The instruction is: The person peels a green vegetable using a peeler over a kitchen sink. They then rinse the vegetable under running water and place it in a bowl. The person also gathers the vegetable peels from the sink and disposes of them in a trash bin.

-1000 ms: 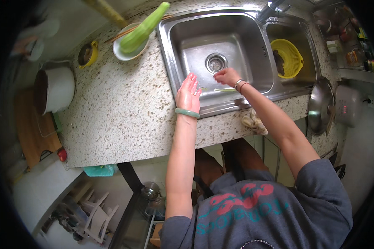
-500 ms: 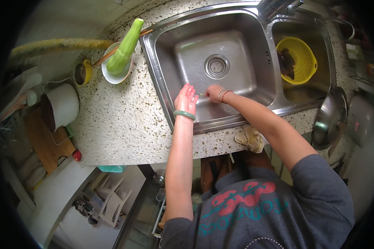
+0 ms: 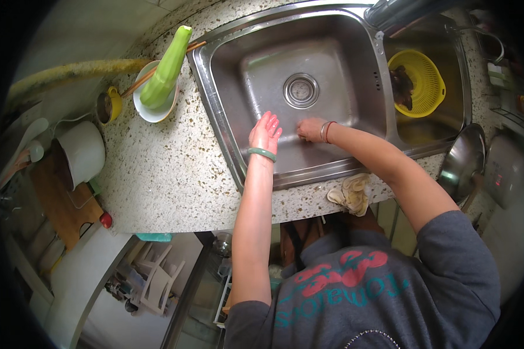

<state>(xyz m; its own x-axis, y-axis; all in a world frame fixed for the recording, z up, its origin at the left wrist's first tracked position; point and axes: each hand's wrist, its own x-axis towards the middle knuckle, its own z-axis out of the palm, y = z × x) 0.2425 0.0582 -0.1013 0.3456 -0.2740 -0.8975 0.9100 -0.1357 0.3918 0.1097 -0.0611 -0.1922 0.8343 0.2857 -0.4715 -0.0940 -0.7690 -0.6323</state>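
Observation:
Over the near left part of the large steel sink basin (image 3: 355,64), my left hand (image 3: 266,134) is held palm up with its fingers stretched out. It looks wet and holds nothing; a green bangle (image 3: 262,154) circles that wrist. Just to its right, apart from it, my right hand (image 3: 312,130) is low in the basin with its fingers curled under. Whatever those fingers hold, if anything, is hidden. A silver bangle and a red cord (image 3: 329,131) are on the right wrist. Beyond both hands lies the round drain (image 3: 301,91).
A yellow colander (image 3: 431,87) with dark pieces stands in the smaller right basin. On the left counter, a white bowl (image 3: 151,116) bears a peeled green gourd (image 3: 167,72) and chopsticks (image 3: 140,82). A crumpled cloth (image 3: 352,195) lies at the sink's front edge, a steel lid (image 3: 463,160) farther right.
My right hand has moved slightly right, away from my left hand. The left hand has stayed palm up in nearly the same place, its fingers a little more spread. The view has shifted slightly.

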